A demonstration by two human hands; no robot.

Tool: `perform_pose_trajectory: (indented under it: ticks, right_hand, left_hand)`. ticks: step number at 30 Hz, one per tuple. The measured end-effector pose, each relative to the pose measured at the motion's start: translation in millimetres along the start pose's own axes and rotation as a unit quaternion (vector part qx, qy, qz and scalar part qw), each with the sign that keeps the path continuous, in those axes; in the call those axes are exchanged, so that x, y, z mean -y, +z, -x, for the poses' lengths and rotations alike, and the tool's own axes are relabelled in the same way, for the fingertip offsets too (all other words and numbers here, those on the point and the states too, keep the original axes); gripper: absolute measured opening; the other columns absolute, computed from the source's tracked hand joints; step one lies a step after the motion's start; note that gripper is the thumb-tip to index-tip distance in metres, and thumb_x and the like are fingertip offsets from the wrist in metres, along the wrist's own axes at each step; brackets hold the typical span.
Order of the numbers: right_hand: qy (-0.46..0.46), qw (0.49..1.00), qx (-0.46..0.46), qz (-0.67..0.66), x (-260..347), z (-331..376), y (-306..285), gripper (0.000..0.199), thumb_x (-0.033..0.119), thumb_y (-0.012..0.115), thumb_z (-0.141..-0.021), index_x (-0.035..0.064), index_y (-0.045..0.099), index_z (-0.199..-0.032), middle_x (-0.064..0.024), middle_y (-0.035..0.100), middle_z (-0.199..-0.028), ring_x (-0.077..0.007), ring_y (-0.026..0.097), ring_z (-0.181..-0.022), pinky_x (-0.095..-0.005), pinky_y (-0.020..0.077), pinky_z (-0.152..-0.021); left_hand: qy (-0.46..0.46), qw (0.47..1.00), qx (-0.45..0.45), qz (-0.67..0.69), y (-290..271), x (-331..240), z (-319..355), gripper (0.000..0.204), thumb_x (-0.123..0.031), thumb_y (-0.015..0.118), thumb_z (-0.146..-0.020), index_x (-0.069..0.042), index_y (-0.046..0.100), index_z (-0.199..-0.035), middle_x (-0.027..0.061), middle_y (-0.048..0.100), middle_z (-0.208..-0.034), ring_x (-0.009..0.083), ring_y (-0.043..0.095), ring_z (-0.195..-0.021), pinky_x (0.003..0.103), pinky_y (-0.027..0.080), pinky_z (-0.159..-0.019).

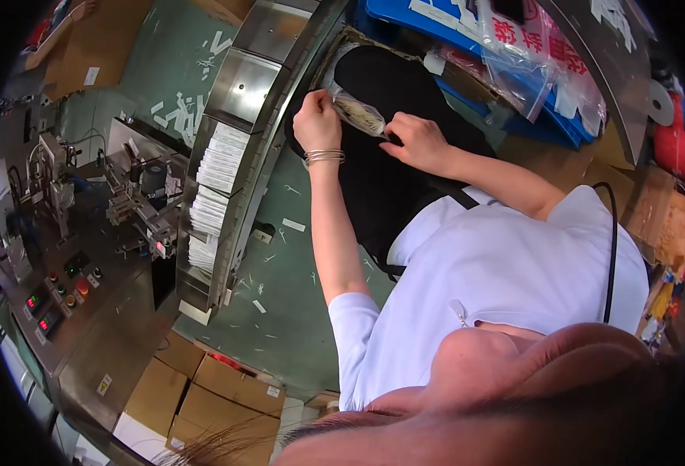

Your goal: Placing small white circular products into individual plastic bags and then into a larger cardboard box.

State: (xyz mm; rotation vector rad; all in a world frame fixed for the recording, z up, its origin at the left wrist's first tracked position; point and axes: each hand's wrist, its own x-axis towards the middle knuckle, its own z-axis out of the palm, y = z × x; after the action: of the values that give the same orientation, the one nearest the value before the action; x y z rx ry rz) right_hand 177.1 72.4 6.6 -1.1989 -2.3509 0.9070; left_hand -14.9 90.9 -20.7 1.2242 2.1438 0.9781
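Over my lap I hold a clear plastic bag [360, 115] filled with thin, pale pieces too small to make out. My left hand [317, 123], with several bangles at the wrist, is closed on the bag's upper left end. At the lower right end, the fingers of my right hand [415, 143] pinch the plastic. The bag slants between both hands, above my dark trousers. Behind it stands an open cardboard box [345, 39], partly hidden by my leg.
To my left runs a metal channel [241, 87] loaded with stacked white packets [222, 159]. Beyond it is a machine with buttons [82, 286]. A blue bin [440, 29] with plastic bags stands far right. Small white pieces litter the green floor [284, 268]. Another person's arm [51, 39] shows far left.
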Motion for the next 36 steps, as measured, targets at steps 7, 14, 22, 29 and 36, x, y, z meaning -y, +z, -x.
perform_pose_trajectory:
  ticks: [7, 14, 22, 29, 36]
  right_hand:
    - [-0.036, 0.997, -0.063, 0.037, -2, -5, 11, 0.010, 0.006, 0.064, -0.072, 0.0035, 0.055, -0.074, -0.0100, 0.052, -0.071, -0.0295, 0.057, -0.059, -0.0375, 0.0449, -0.050]
    - [-0.067, 0.996, -0.048, 0.026, 6, -2, -2, 0.008, 0.004, 0.060, -0.073, 0.0027, 0.052, -0.070, -0.0106, 0.051, -0.069, -0.0294, 0.057, -0.058, -0.0377, 0.0451, -0.049]
    - [0.078, 0.997, 0.005, -0.021, 11, -13, -18, 0.011, 0.010, 0.061, -0.073, 0.0015, 0.056, -0.068, -0.0097, 0.056, -0.071, -0.0283, 0.058, -0.060, -0.0362, 0.0454, -0.052]
    - [0.086, 0.995, 0.047, 0.011, 18, -17, -15, 0.011, 0.012, 0.060, -0.072, 0.0023, 0.058, -0.069, -0.0096, 0.057, -0.072, -0.0297, 0.058, -0.063, -0.0382, 0.0464, -0.056]
    - [0.097, 0.995, 0.037, -0.002, 20, -20, -16, 0.009, 0.011, 0.059, -0.072, 0.0022, 0.058, -0.069, -0.0098, 0.057, -0.073, -0.0296, 0.059, -0.064, -0.0379, 0.0462, -0.056]
  left_hand:
    - [-0.034, 0.998, 0.012, -0.060, -4, -17, -9, 0.013, -0.019, 0.055, -0.081, -0.009, 0.063, -0.083, 0.0156, 0.063, -0.070, 0.0340, 0.062, -0.068, 0.041, 0.049, -0.061]
    - [0.021, 0.992, -0.097, -0.077, 0, -34, -2, 0.016, -0.020, 0.053, -0.083, -0.005, 0.056, -0.085, 0.0150, 0.061, -0.066, 0.0335, 0.061, -0.063, 0.041, 0.048, -0.056]
    - [-0.366, 0.736, 0.065, 0.565, 16, -20, 108, 0.026, -0.028, 0.044, -0.093, -0.003, 0.049, -0.097, 0.0060, 0.055, -0.068, 0.0179, 0.057, -0.054, 0.026, 0.046, -0.046]
    - [-0.379, 0.341, 0.133, 0.850, 51, -38, 135, 0.029, -0.022, 0.041, -0.095, -0.003, 0.047, -0.116, 0.0077, 0.051, -0.117, 0.0177, 0.049, -0.108, 0.032, 0.038, -0.096]
    - [-0.327, 0.282, 0.131, 0.892, 65, -38, 138, 0.031, -0.019, 0.040, -0.095, -0.001, 0.045, -0.120, 0.0071, 0.049, -0.122, 0.0169, 0.046, -0.114, 0.030, 0.036, -0.099]
